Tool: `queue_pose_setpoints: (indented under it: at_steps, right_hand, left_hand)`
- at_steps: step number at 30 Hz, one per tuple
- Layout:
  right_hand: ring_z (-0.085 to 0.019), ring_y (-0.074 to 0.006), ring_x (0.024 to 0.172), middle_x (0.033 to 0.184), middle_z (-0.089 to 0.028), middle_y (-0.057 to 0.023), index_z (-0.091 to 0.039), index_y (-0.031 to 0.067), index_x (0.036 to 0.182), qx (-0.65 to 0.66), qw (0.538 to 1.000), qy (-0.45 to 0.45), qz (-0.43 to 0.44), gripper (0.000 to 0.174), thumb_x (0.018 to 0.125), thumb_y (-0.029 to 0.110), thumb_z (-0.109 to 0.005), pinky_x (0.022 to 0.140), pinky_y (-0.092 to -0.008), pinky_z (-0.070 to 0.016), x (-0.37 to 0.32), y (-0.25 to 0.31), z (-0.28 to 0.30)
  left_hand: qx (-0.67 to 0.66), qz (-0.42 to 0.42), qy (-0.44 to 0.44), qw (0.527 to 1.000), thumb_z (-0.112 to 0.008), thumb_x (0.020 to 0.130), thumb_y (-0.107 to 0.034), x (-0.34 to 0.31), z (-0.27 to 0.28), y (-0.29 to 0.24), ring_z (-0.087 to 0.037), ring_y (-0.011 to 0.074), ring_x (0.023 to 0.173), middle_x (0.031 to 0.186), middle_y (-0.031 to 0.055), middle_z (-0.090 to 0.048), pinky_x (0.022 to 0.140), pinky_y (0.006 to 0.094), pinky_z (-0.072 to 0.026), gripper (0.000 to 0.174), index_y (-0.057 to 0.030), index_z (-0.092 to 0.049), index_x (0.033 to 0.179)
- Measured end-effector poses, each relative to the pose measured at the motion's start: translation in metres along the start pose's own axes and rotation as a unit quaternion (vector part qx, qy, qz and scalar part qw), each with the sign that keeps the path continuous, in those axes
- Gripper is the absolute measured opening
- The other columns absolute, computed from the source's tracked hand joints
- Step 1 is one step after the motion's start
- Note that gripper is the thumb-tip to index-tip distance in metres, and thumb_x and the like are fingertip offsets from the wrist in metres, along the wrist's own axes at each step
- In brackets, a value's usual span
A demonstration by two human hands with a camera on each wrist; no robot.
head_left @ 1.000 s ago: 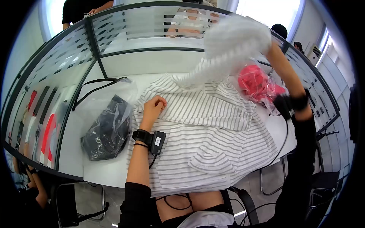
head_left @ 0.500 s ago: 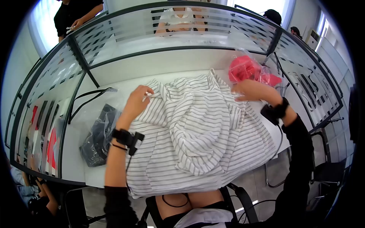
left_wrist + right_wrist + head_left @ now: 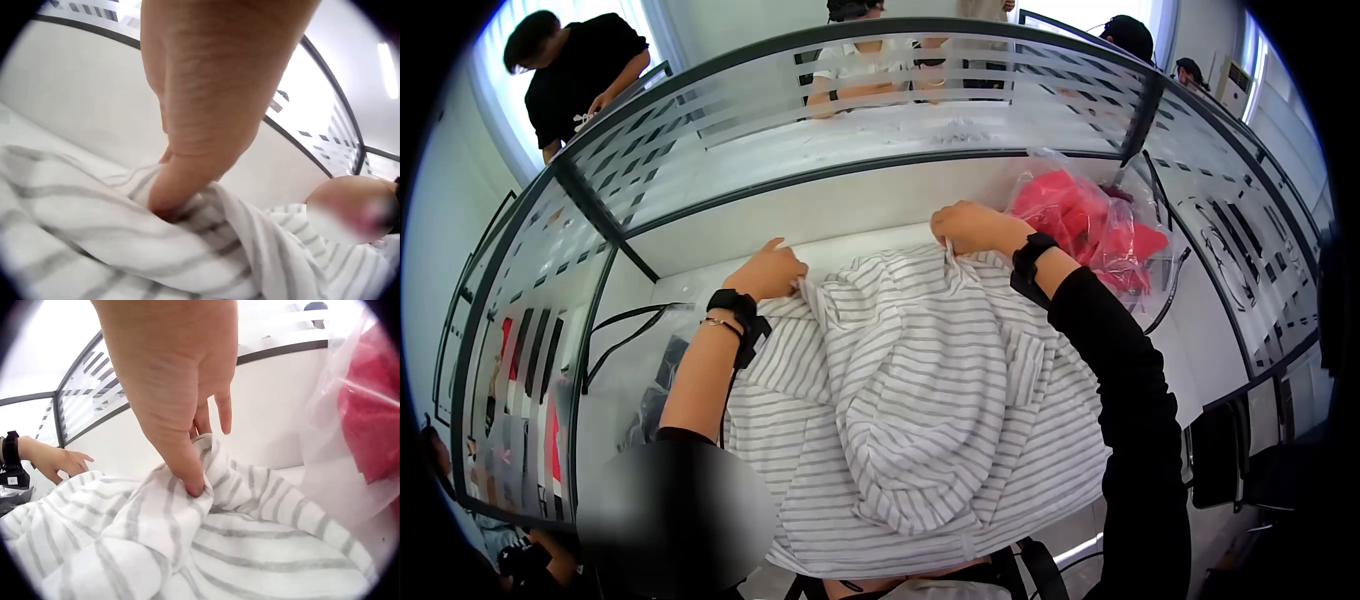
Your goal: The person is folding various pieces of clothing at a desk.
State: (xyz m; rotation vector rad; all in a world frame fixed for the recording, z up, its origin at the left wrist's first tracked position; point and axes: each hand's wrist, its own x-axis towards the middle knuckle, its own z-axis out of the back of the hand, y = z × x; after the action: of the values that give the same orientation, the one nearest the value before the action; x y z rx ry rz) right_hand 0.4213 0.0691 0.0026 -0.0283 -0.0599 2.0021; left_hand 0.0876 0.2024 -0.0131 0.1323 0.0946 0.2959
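Note:
A white hooded top with grey stripes (image 3: 920,400) lies spread on the table, its hood flopped down over the body toward the near edge. At its far left edge my left hand (image 3: 768,272) pinches the cloth; in the left wrist view the thumb (image 3: 172,194) sinks into a fold and the other fingers are mostly hidden behind. My right hand (image 3: 975,228) grips the far edge right of the hood. Its thumb (image 3: 190,478) and fingers hold a raised ridge of cloth in the right wrist view.
Pink items in clear plastic (image 3: 1065,215) lie at the back right. A dark bagged item (image 3: 655,395) is at the left, partly hidden by my arm, with a black strap (image 3: 625,325) behind it. Framed panels (image 3: 840,190) enclose the table's far side. Several people sit or stand beyond.
The hood, swung up by the right hand a second ago, now lies over the body. My right hand has come left from the pink bag's edge to the top's far edge, gripping it.

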Motion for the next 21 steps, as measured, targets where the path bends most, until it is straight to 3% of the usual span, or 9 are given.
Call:
queue_pose_setpoints:
  at_steps: [2, 3, 4, 6, 9, 12, 13, 19, 21]
  right_hand:
    - [-0.057, -0.03, 0.081, 0.088, -0.059, -0.0106, -0.057, 0.0091, 0.087, 0.028, 0.996, 0.048, -0.072, 0.026, 0.063, 0.011, -0.064, 0.07, -0.038, -0.0457, 0.004, -0.006, 0.0]
    - [-0.055, -0.0339, 0.074, 0.077, -0.058, -0.0146, -0.055, 0.0071, 0.083, 0.068, 0.996, 0.013, -0.056, 0.02, 0.065, 0.014, -0.06, 0.067, -0.0403, -0.0444, 0.001, -0.013, 0.0]
    - [-0.055, -0.0344, 0.074, 0.076, -0.058, -0.0153, -0.054, 0.0066, 0.083, 0.081, 0.995, 0.004, -0.061, 0.019, 0.065, 0.013, -0.059, 0.066, -0.041, -0.0436, -0.002, -0.017, 0.005]
    - [-0.055, -0.0354, 0.073, 0.076, -0.057, -0.0167, -0.051, 0.0056, 0.081, 0.106, 0.992, -0.016, -0.069, 0.017, 0.066, 0.012, -0.058, 0.064, -0.0423, -0.0418, -0.007, -0.025, 0.015]
    - [-0.049, -0.0323, 0.063, 0.066, -0.051, -0.0143, -0.043, 0.0044, 0.082, 0.148, 0.976, -0.146, -0.064, 0.013, 0.073, 0.006, -0.052, 0.058, -0.038, -0.0382, -0.017, -0.052, 0.002]
    - [-0.046, -0.0253, 0.061, 0.064, -0.047, -0.0122, -0.041, 0.0049, 0.085, 0.227, 0.954, -0.189, -0.048, 0.013, 0.075, -0.002, -0.044, 0.058, -0.0341, -0.0379, -0.025, -0.061, -0.001]
    - [-0.044, -0.0197, 0.062, 0.063, -0.045, -0.0091, -0.042, 0.0037, 0.08, 0.274, 0.944, -0.163, -0.083, 0.017, 0.069, -0.008, -0.039, 0.059, -0.0305, -0.0374, -0.03, -0.055, 0.005]
    - [-0.049, -0.0187, 0.063, 0.062, -0.051, -0.0079, -0.051, 0.0009, 0.064, 0.276, 0.954, -0.112, -0.033, 0.019, 0.056, -0.01, -0.038, 0.061, -0.0276, -0.0386, -0.032, -0.063, 0.011]
    - [-0.051, -0.0204, 0.064, 0.064, -0.055, -0.0095, -0.057, 0.0012, 0.065, 0.25, 0.967, -0.042, -0.036, 0.018, 0.058, -0.005, -0.042, 0.06, -0.028, -0.0391, -0.031, -0.061, 0.018]
  left_hand:
    - [-0.027, 0.043, 0.032, 0.998, -0.069, 0.059, -0.015, -0.004, 0.003, 0.014, -0.052, 0.0263, 0.086, 0.085, 0.007, -0.058, 0.081, 0.0373, -0.0399, 0.02, -0.0087, -0.059, 0.076]
    - [-0.051, 0.027, -0.064, 0.996, -0.069, 0.058, -0.013, -0.013, 0.001, 0.021, -0.051, 0.0261, 0.08, 0.076, 0.0063, -0.057, 0.072, 0.0349, -0.0406, 0.016, -0.0082, -0.054, 0.064]
    - [-0.066, -0.012, -0.124, 0.99, -0.066, 0.058, -0.011, -0.018, 0.002, 0.031, -0.051, 0.0262, 0.077, 0.071, 0.0072, -0.055, 0.065, 0.0357, -0.0411, 0.016, -0.0061, -0.052, 0.064]
    - [-0.166, 0.064, -0.185, 0.967, -0.063, 0.06, -0.008, -0.033, 0.005, 0.039, -0.051, 0.0273, 0.07, 0.067, 0.0083, -0.052, 0.059, 0.0331, -0.0406, 0.017, -0.0033, -0.048, 0.066]
    - [-0.156, 0.21, -0.059, 0.963, -0.057, 0.063, -0.003, -0.054, 0.025, 0.052, -0.051, 0.0283, 0.066, 0.07, 0.0095, -0.053, 0.06, 0.0303, -0.0409, 0.014, -0.002, -0.047, 0.072]
    - [-0.266, 0.185, -0.199, 0.925, -0.051, 0.064, 0.003, -0.062, 0.025, 0.047, -0.053, 0.0264, 0.066, 0.072, 0.011, -0.054, 0.064, 0.0276, -0.0416, 0.014, -0.0026, -0.046, 0.076]
    - [-0.318, 0.152, -0.236, 0.906, -0.046, 0.064, 0.008, -0.063, 0.022, 0.046, -0.055, 0.024, 0.069, 0.074, 0.0105, -0.055, 0.066, 0.0279, -0.0429, 0.019, -0.0032, -0.046, 0.08]
    - [-0.349, 0.085, -0.193, 0.913, -0.044, 0.061, 0.012, -0.065, 0.015, 0.06, -0.055, 0.0198, 0.07, 0.072, 0.0088, -0.057, 0.063, 0.028, -0.0432, 0.02, -0.0015, -0.057, 0.066]
    - [-0.338, 0.095, -0.181, 0.919, -0.044, 0.061, 0.012, -0.065, 0.017, 0.06, -0.055, 0.0178, 0.068, 0.074, 0.0071, -0.058, 0.063, 0.0263, -0.0427, 0.019, -0.001, -0.058, 0.06]
